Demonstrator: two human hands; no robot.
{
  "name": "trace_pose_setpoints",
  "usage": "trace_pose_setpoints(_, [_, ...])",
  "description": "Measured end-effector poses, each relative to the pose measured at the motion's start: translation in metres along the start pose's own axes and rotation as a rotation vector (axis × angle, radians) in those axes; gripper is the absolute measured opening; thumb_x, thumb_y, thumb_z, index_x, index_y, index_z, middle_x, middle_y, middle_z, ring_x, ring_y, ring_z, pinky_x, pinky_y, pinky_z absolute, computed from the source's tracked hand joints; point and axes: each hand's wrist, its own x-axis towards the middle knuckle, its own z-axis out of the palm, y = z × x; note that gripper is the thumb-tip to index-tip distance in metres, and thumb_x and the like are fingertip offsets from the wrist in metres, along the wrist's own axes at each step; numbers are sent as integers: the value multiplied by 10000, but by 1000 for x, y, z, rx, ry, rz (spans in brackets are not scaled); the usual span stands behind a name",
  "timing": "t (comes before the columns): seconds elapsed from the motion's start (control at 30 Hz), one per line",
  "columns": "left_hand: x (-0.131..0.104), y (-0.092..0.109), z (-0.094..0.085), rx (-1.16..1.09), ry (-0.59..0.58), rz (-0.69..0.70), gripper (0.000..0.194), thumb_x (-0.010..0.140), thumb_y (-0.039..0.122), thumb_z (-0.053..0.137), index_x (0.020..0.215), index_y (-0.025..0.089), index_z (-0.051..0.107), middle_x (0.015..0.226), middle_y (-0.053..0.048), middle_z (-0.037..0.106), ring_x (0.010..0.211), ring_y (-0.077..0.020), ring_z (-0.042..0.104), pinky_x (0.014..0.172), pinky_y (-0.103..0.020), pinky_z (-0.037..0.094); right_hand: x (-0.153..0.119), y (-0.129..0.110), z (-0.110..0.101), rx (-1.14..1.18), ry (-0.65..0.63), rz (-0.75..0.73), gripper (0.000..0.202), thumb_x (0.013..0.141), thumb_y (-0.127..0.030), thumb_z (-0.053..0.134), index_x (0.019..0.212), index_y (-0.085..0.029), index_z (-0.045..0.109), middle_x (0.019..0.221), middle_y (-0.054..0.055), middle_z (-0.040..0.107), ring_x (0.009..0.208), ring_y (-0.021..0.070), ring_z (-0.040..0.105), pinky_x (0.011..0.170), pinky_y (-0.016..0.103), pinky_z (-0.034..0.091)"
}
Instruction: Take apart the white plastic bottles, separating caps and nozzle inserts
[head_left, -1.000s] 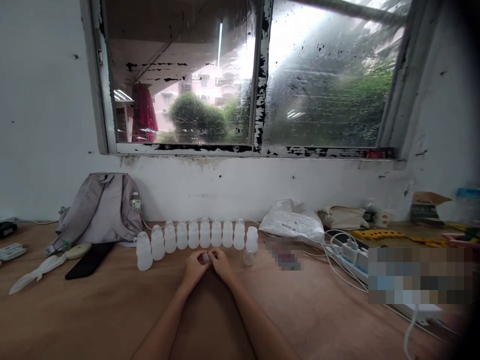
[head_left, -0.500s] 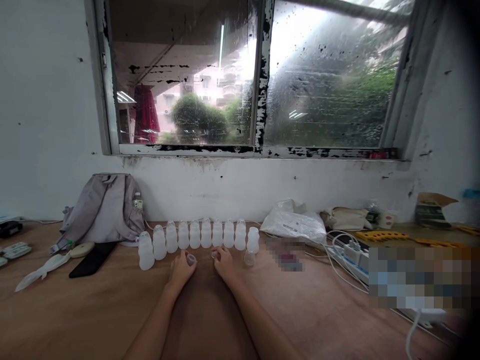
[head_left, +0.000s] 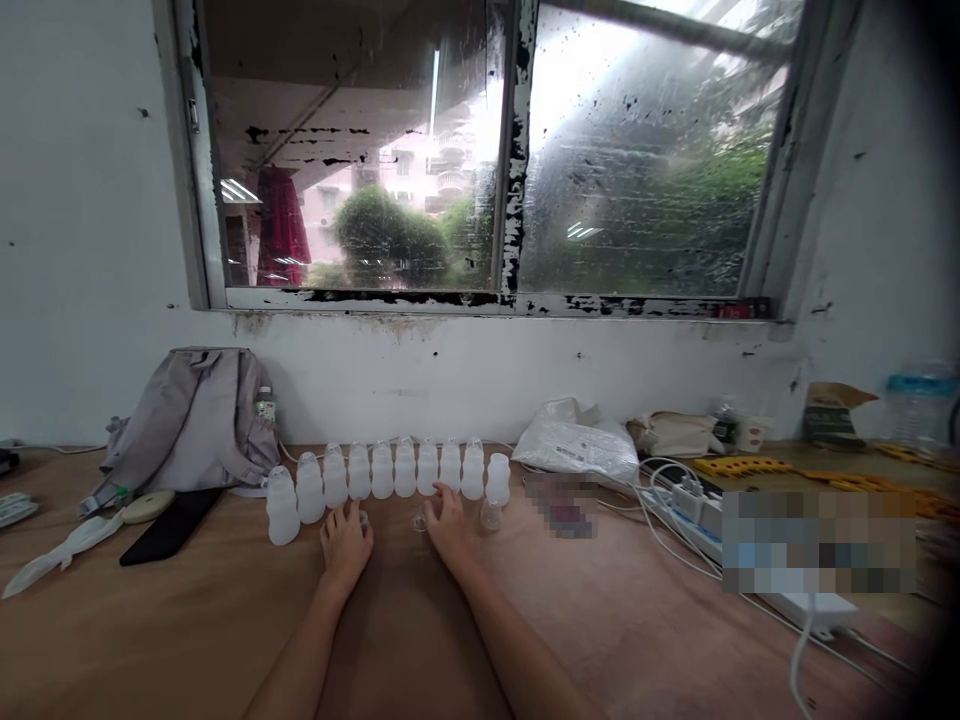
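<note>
A curved row of several frosted white bottles [head_left: 382, 474] stands on the brown tabletop [head_left: 420, 620]. All but the one at the right end [head_left: 497, 478] have clear tops on. In front of that one sits a small clear cap [head_left: 491, 515]. My left hand [head_left: 347, 540] is at the front of the row, its fingers bent over a small clear piece [head_left: 364, 519] that shows at its right side. My right hand [head_left: 447, 522] has its fingers apart, beside a small clear ring-like piece [head_left: 419, 522] lying on the table.
At the left are a grey backpack [head_left: 199, 420], a black flat object [head_left: 171, 527] and a round beige item [head_left: 148, 507]. On the right lie a clear plastic bag [head_left: 577, 440], white cables and a power strip [head_left: 814, 607].
My left hand has moved left and turned palm down over its clear piece. My right hand has opened beside the ring-like piece. The view has shifted slightly to the right.
</note>
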Motion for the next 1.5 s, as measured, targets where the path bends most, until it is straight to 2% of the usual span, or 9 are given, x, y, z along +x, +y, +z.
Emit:
trace_pose_setpoints(0.3, [-1, -1, 2, 6, -7, 48, 324, 783, 201, 390, 1069, 185, 543, 1162, -125, 473, 1102, -271, 387, 894, -397, 293, 10, 18, -16, 142, 362, 300, 368, 702, -227, 379, 1056, -138, 423, 1065, 151, 469, 1042, 255, 417, 885, 383, 317])
trace_pose_setpoints(0.47, [-2, 1, 1, 11, 53, 93, 335, 773, 213, 419, 1087, 168, 526, 1153, -126, 480, 1101, -272, 388, 900, -397, 298, 22, 8, -25, 40, 398, 95, 343, 746, -186, 321, 1073, -137, 411, 1037, 130, 482, 1001, 225, 441, 851, 352, 345])
trace_pose_setpoints(0.63, [0, 4, 0, -45, 162, 195, 305, 793, 200, 397, 1058, 155, 541, 1144, -122, 493, 1099, -258, 407, 902, -397, 325, 69, 0, -56, -311, 250, -116, 411, 745, -144, 367, 1153, -139, 414, 1191, 137, 444, 1153, 240, 333, 978, 420, 165])
trace_pose_setpoints(0.8, [0, 16, -4, -189, 338, 348, 291, 796, 181, 392, 1053, 148, 526, 1103, -110, 518, 1062, -236, 453, 899, -387, 364, 94, 6, -81, -701, 14, -89, 382, 728, -237, 496, 1099, -152, 480, 1208, 153, 467, 1207, 319, 258, 961, 530, -11])
trace_pose_setpoints(0.93, [-12, 34, -14, -299, 384, 485, 302, 816, 187, 371, 1096, 171, 483, 1104, -97, 521, 1048, -212, 476, 907, -376, 371, 77, 3, -94, -605, -112, -211, 303, 753, -270, 496, 1038, -167, 492, 969, 92, 607, 1040, 258, 457, 973, 500, 53])
trace_pose_setpoints(1.03, [-28, 53, -23, -385, 371, 558, 376, 815, 256, 418, 1179, 164, 407, 1163, -107, 492, 1106, -218, 439, 943, -381, 336, 53, -9, -104, -399, -44, -336, 303, 780, -319, 474, 1053, -189, 492, 923, 65, 615, 946, 219, 506, 963, 450, 159])
trace_pose_setpoints(1.17, [-48, 76, -31, -635, 180, 481, 630, 715, 418, 553, 1236, 154, 317, 1202, -122, 466, 1094, -240, 451, 887, -373, 379, 26, -28, -108, 21, -25, -275, 308, 776, -391, 479, 988, -180, 553, 866, 71, 610, 823, 202, 528, 788, 334, 366])
trace_pose_setpoints(1.37, [-52, 97, -27, -897, -355, 194, 220, 644, 330, 592, 761, 145, 565, 638, -22, 584, 584, -168, 559, 522, -255, 399, 16, -21, -94, 506, -130, 65, 356, 715, -460, 528, 891, -162, 610, 781, 45, 611, 707, 177, 528, 633, 276, 404])
trace_pose_setpoints(1.5, [-51, 102, -26, -1312, -777, 4, 259, 650, 376, 543, 705, 123, 522, 520, 8, 507, 360, -104, 460, 318, -192, 237, 18, -13, -95, 667, -124, 189, 360, 654, -473, 596, 825, -159, 641, 789, 54, 627, 755, 199, 530, 677, 292, 397])
